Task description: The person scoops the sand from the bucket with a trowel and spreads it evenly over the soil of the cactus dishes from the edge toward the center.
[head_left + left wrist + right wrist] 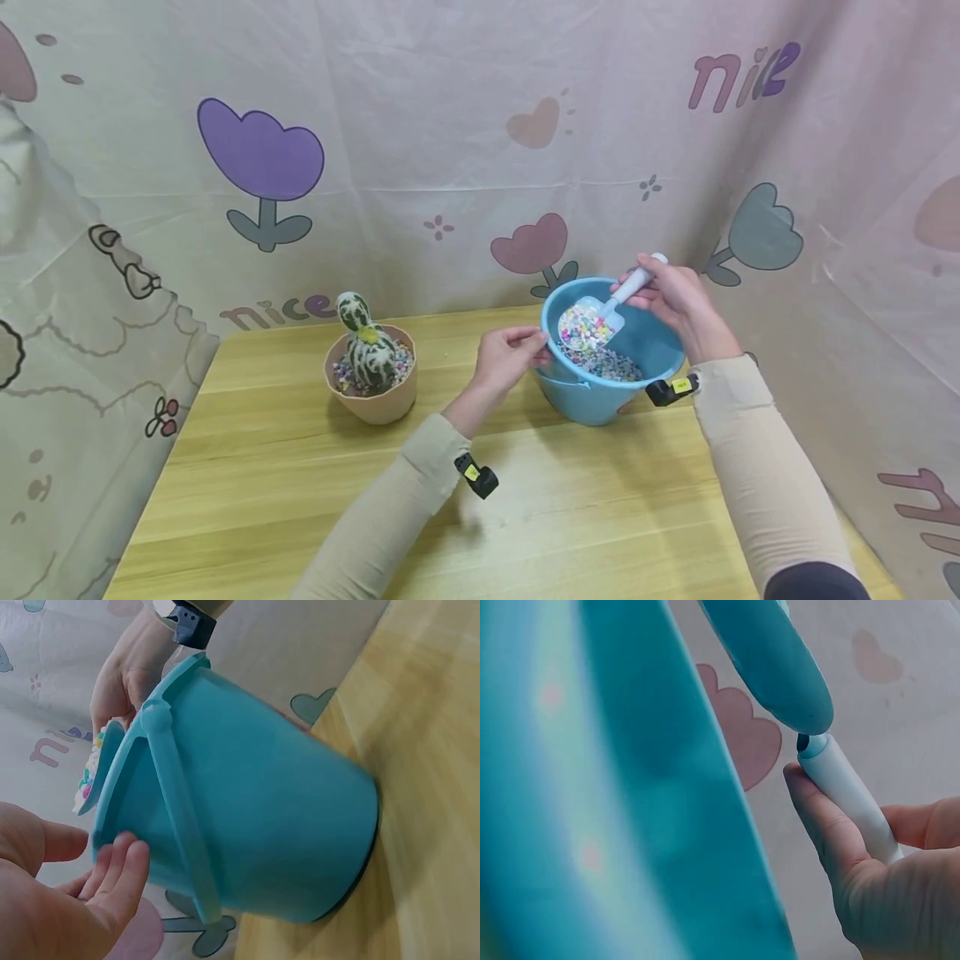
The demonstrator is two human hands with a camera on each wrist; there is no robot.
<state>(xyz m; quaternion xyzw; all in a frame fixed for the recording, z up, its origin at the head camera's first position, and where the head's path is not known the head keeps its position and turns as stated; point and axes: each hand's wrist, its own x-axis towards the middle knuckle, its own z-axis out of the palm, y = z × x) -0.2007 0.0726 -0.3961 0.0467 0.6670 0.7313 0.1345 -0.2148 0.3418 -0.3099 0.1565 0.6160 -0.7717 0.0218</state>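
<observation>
My right hand [678,304] grips the white handle of a small shovel [632,285] and holds it tilted over the mouth of a light blue bucket [585,404]. The shovel's blade carries a heap of colourful pebbles [581,327]. More pebbles [611,364] lie inside the bucket. At the bucket's left rim my left hand [506,360] pinches the edge, its fingers [124,862] on the outer wall and the thumb at the rim. In the right wrist view the shovel's underside [776,667] shows beside the blurred bucket wall [682,787].
A peach flowerpot [382,407] stands left of the bucket, holding a striped green-and-white cactus [371,358] with pebbles around its base. The wooden table [300,500] ends at a patterned cloth [420,125] hung behind and at both sides. The bucket's handle [176,795] hangs down its outside.
</observation>
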